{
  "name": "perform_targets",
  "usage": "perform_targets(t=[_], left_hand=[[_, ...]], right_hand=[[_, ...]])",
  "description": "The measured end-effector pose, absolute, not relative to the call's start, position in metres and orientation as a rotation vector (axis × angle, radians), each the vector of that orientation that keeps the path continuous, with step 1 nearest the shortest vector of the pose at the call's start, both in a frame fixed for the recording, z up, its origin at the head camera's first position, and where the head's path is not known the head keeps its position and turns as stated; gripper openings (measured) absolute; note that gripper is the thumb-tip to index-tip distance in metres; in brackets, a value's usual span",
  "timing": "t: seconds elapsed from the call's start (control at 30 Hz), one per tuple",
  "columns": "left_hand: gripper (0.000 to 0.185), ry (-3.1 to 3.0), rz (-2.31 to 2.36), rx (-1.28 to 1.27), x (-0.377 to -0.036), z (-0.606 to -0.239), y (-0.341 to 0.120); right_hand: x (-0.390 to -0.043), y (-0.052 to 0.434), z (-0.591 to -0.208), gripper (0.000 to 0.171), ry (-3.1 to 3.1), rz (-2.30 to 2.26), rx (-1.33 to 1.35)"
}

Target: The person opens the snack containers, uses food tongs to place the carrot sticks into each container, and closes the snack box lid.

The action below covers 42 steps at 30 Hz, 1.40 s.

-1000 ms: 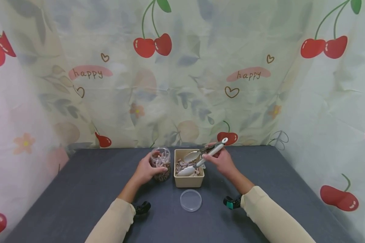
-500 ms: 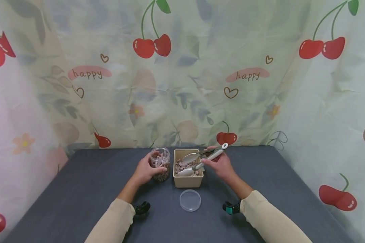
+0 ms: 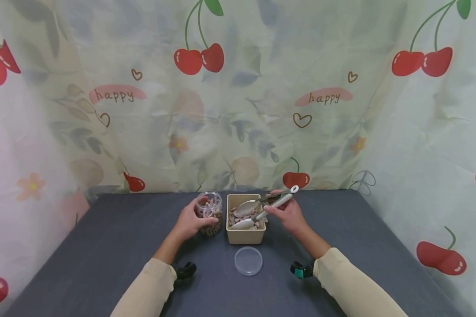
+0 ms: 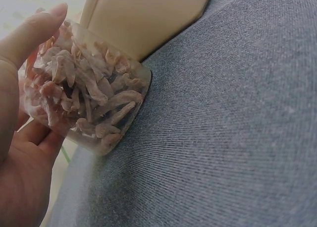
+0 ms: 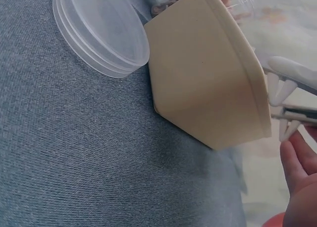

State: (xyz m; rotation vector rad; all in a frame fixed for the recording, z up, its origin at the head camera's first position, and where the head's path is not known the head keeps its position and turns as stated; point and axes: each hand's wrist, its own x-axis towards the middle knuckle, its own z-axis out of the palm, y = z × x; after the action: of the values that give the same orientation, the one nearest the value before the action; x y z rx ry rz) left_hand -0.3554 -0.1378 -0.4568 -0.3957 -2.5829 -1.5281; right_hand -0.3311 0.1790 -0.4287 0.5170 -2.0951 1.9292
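Clear plastic, the little jar [image 3: 209, 213] stands on the grey counter [image 3: 103, 246], packed with pale pinkish strips, and the left hand [image 3: 190, 222] has its fingers [image 4: 34, 31] wrapped round the jar's side, thumb up near the rim. Just to its right, close beside it, sits a beige square tub [image 3: 245, 235] holding more of the same pieces. The right hand [image 3: 287, 215] grips the handle of a pair of white tongs [image 3: 262, 210], fingers curled about it; the two spoon-like tips are spread apart over the tub, the lower one down among the pieces, though from here I can't quite tell whether it has caught any. In front of the tub a clear round lid [image 3: 248, 261] lies flat on the counter.
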Motion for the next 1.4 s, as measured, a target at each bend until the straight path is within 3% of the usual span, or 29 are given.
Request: perform_targets(t=[0.9, 1.07, 1.4], left_hand=[[0.082, -2.591, -1.522, -0.391, -0.354, -0.454, -0.137], [0.082, -2.594, -1.514, -0.395, -0.354, -0.455, -0.137], [0.083, -2.584, -1.518, -0.396, -0.355, -0.455, -0.138]], right_hand=[[-0.329, 0.175, -0.427, 0.040, -2.063, 1.972, 0.458], [-0.313, 0.169, -0.411, 0.045, -2.068, 1.995, 0.472], [-0.334, 0.171, -0.428, 0.044, -2.039, 1.979, 0.490]])
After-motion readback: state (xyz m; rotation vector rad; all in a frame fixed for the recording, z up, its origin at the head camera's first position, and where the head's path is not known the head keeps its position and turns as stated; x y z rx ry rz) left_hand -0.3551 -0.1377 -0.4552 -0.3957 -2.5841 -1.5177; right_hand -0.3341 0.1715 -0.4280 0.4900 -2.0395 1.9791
